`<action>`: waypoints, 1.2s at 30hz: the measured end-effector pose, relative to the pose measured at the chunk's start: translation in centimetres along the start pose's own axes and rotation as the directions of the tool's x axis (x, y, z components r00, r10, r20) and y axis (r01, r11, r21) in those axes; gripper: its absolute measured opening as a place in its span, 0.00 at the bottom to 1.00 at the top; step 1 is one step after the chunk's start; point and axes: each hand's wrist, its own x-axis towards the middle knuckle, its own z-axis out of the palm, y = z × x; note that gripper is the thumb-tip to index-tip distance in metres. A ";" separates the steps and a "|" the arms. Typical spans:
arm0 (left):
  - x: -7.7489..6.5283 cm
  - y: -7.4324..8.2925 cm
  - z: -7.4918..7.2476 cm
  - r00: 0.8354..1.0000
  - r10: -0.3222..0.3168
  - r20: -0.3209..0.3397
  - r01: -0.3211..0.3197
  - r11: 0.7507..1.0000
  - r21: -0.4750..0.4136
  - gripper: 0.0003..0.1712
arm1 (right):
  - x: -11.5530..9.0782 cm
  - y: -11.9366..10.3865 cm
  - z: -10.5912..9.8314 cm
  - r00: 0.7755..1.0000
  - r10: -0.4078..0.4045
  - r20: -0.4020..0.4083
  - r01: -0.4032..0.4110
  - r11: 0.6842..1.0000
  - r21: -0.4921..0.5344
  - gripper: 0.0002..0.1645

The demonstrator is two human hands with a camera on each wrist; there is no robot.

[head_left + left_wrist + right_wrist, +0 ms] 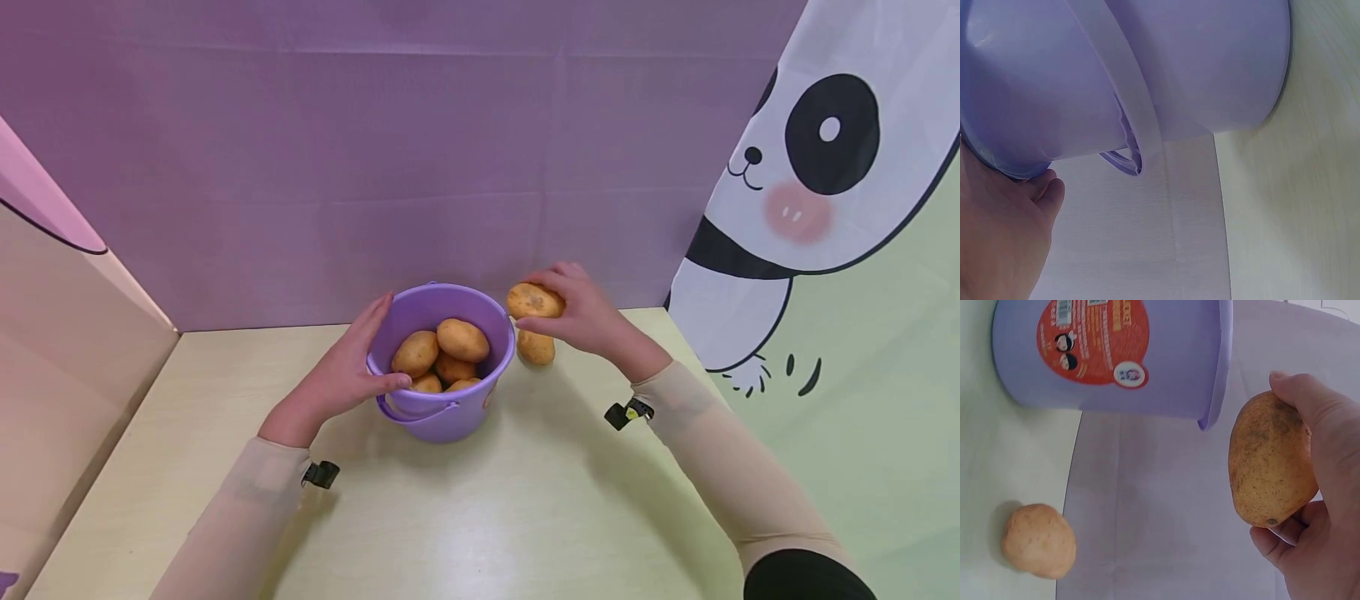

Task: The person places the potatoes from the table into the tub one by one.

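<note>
A purple bucket (465, 417) stands upright on the table with several potatoes (462, 340) inside. My left hand (341, 375) holds its rim from the left, with the thumb over the near edge. In the left wrist view the hand (1007, 225) meets the bucket's rim, and the bucket's handle (1129, 81) hangs down its side. Just right of the rim, my right hand (588, 317) grips a potato (536, 300), raised above the table. The right wrist view shows this potato (1272, 462) between thumb and fingers. Another potato (536, 348) lies on the table below it.
The light wooden table (480, 517) ends at a purple cloth backdrop (360, 167) close behind the bucket. A panda-printed panel (862, 317) borders the right side, and a pale panel (67, 358) the left. A red label (1094, 337) is on the bucket's side.
</note>
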 end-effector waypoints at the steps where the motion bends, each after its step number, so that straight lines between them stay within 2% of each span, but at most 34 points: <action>1: 0.0 0.1 0.0 1.000 0.000 0.000 0.000 1.000 -0.001 0.78 | 0.1 -0.1 0.1 1.000 -0.005 0.001 0.005 1.000 0.000 0.34; 10: -0.1 0.0 0.0 1.000 -0.002 -0.002 0.002 1.000 0.014 0.77 | 1.0 -1.8 1.4 0.998 -0.052 0.027 0.050 0.998 0.038 0.33; 26: 0.0 -0.1 0.2 1.000 -0.006 -0.005 0.006 1.000 0.014 0.78 | 2.5 -5.4 3.8 0.992 -0.082 0.093 0.082 0.997 0.010 0.34; 32: 0.0 -0.1 0.1 1.000 -0.013 0.000 0.013 1.000 0.005 0.78 | 2.8 -6.4 4.7 0.989 -0.073 0.130 0.069 0.997 0.038 0.32; 36: 0.0 -0.1 0.1 1.000 -0.017 -0.001 0.017 1.000 0.008 0.78 | 3.0 -6.9 5.2 0.986 -0.098 0.134 0.096 0.995 0.025 0.33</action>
